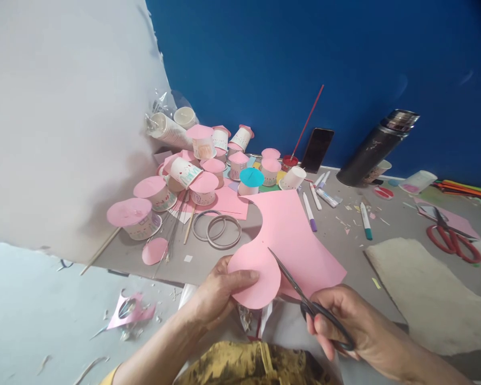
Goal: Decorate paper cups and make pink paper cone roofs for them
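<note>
My left hand (218,291) pinches a sheet of pink paper (292,240) at a rounded, partly cut circle, thumb on top. My right hand (350,326) grips black scissors (304,297) through the handles; the blades point up and left into the pink paper along the circle's edge. Both hands are low in the middle of the head view, above my lap.
Several paper cups with pink lids (202,171) are piled at the back left, one with a blue lid (251,179). Two rings (218,229), markers (309,211), a phone (317,149), a dark flask (374,147) and red scissors (451,238) lie on the grey surface.
</note>
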`<control>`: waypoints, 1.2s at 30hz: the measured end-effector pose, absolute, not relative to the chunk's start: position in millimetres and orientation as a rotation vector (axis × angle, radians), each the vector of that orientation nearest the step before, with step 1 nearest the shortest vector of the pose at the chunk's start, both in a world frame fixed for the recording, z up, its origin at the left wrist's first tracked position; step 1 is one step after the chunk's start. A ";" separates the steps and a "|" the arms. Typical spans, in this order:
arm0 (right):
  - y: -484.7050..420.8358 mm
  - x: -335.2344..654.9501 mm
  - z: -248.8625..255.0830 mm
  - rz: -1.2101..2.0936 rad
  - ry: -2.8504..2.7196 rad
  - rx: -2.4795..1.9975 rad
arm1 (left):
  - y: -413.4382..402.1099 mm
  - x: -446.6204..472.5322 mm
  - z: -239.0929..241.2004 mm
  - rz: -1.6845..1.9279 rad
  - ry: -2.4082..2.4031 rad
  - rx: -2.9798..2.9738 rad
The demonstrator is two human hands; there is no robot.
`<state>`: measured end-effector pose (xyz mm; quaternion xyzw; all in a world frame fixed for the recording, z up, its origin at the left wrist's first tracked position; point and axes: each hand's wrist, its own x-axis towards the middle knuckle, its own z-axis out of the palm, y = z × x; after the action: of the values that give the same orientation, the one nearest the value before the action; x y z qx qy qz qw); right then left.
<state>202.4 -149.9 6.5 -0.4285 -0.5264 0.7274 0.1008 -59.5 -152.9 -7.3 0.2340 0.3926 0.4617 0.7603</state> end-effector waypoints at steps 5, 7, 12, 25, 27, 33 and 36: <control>-149.4 201.9 9.6 2.166 -1.558 -1.283 | -151.0 -64.0 -10.1 0.980 0.848 0.530; -149.0 201.7 9.9 2.161 -1.572 -1.290 | -150.1 -65.4 -10.7 0.968 0.838 0.547; -148.7 202.8 7.1 2.162 -1.589 -1.273 | -148.5 -66.9 -9.9 0.925 0.815 0.585; -146.8 204.0 6.5 2.147 -1.627 -1.282 | -147.7 -70.7 -12.9 0.929 0.803 0.583; -145.8 204.8 8.6 2.149 -1.650 -1.282 | -146.8 -71.7 -12.0 0.916 0.822 0.595; -139.7 203.1 17.4 2.131 -1.748 -1.265 | -145.2 -77.7 -7.6 0.838 0.906 0.673; -137.5 200.3 19.9 2.125 -1.768 -1.278 | -145.0 -79.1 -5.2 0.826 0.906 0.682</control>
<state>200.3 -137.5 19.9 -0.4190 -0.5800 0.6970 0.0480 -79.1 -145.0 -5.2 0.3138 0.4166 0.3801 0.7638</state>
